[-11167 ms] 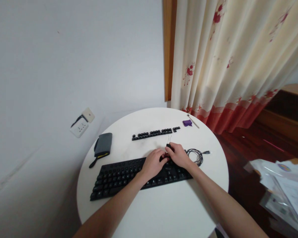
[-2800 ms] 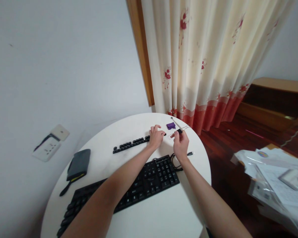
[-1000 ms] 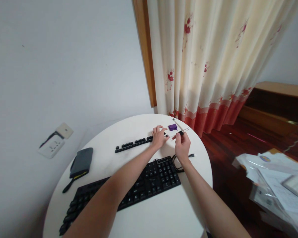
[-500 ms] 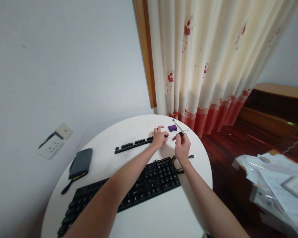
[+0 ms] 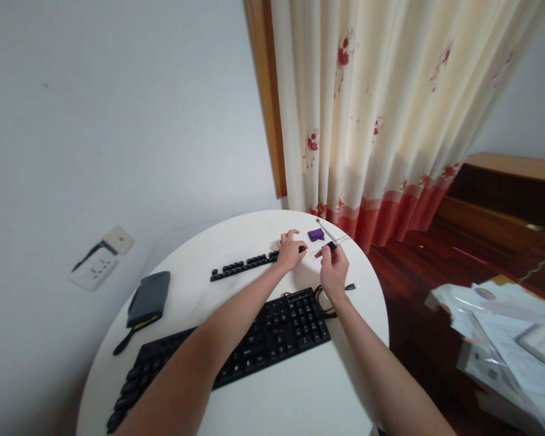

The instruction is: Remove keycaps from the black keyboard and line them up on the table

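My left hand [image 5: 291,251] is closed in a pinch on a small black keycap [image 5: 303,249], its other fingers resting at the table. Close by on the right, my right hand [image 5: 334,269] grips the black handle of a wire keycap puller [image 5: 331,245], whose thin wire end points toward the left hand. Two rows of loose black keycaps [image 5: 245,265] run along the table to the left of my left hand. Nearer to me lies a black keyboard [image 5: 277,333], partly hidden beneath my left forearm.
A purple cloth [image 5: 316,234] and a thin pale brush-like stick [image 5: 326,230] lie beyond my hands. The keyboard's coiled cable [image 5: 320,300] sits by my right wrist. A dark grey pouch [image 5: 149,297] rests on the left of the round white table [image 5: 272,406].
My left hand has turned slightly around the keycap, which shows a little less. The right hand and the puller stay nearly where they were.
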Action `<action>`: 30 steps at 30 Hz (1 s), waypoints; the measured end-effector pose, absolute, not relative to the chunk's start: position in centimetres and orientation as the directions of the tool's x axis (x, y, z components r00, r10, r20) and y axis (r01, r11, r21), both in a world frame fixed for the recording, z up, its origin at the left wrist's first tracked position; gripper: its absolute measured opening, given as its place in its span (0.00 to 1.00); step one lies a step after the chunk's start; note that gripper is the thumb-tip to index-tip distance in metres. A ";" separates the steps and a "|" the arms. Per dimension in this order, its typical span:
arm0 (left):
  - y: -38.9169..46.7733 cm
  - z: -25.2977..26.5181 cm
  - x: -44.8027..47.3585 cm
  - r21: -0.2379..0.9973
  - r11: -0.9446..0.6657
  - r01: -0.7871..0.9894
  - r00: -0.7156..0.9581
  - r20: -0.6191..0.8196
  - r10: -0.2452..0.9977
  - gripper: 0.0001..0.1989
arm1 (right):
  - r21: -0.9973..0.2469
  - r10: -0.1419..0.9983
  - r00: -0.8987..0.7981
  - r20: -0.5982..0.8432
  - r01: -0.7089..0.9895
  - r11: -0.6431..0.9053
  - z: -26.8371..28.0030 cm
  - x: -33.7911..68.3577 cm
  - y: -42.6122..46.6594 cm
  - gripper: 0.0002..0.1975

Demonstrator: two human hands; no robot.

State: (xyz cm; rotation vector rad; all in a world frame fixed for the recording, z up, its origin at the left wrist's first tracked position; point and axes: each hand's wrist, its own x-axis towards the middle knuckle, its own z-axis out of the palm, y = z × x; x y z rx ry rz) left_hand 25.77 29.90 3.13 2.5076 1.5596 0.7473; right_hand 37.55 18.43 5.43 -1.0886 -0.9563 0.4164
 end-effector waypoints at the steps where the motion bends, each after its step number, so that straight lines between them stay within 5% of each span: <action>1: 29.9 3.1 25.8 0.328 -0.470 0.820 0.355 0.353 0.866 0.04 | -0.884 0.704 0.550 0.449 0.155 0.442 5.4 37.5 18.4 0.14; 18: 30.2 3.3 25.4 0.318 -0.475 0.821 0.370 0.337 0.866 0.05 | -0.885 0.716 0.538 0.445 0.139 0.445 5.3 37.6 18.5 0.13; 25: 29.6 5.4 24.6 0.311 -0.453 0.835 0.356 0.321 0.878 0.21 | -0.883 0.710 0.544 0.447 0.141 0.448 5.4 37.7 18.5 0.14; 30: 28.7 8.4 20.5 0.301 -0.393 0.869 0.299 0.314 0.901 0.20 | -0.891 0.711 0.558 0.428 0.131 0.434 5.4 37.7 18.5 0.15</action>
